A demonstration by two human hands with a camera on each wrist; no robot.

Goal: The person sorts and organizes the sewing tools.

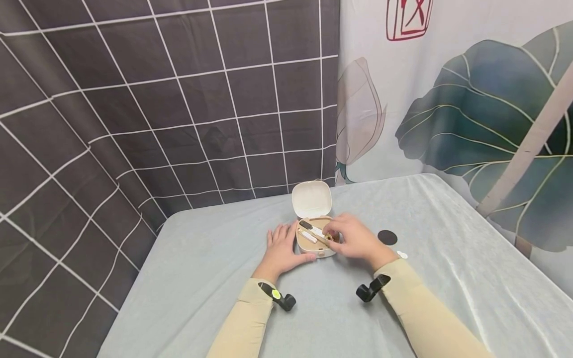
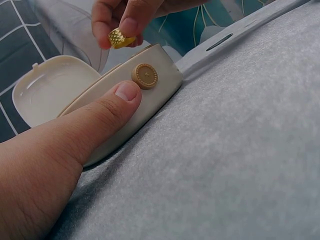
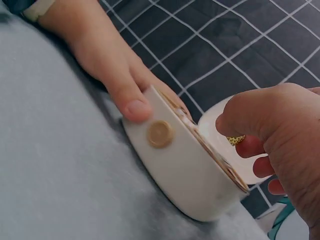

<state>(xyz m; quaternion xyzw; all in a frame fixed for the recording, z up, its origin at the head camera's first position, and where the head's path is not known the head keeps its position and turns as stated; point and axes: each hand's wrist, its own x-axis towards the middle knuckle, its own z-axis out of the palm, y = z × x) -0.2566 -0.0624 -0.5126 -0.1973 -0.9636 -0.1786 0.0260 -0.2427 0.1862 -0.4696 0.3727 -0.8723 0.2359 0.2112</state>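
Observation:
A cream box [image 1: 323, 254] with a tan button-shaped clasp [image 2: 145, 76] sits on the cloth-covered table, its white lid [image 1: 312, 199] tipped back. My left hand [image 1: 281, 252] lies along the box's left side with fingers extended, its thumb [image 2: 117, 102] against the front wall beside the clasp. Over the box's right part, my right hand [image 1: 355, 237] pinches a gold dimpled thimble ring [image 2: 120, 38] between thumb and fingers. Inside the box, slim white pieces [image 1: 309, 236] and a black-ended piece [image 1: 306, 224] lie in the tan interior.
On the table [image 1: 215, 258], a flat black disc [image 1: 387, 237] lies right of my right hand, with a small white piece [image 1: 402, 254] near that wrist. A dark gridded curtain [image 1: 233, 124] and a leaf-printed cloth [image 1: 483, 109] hang behind the table.

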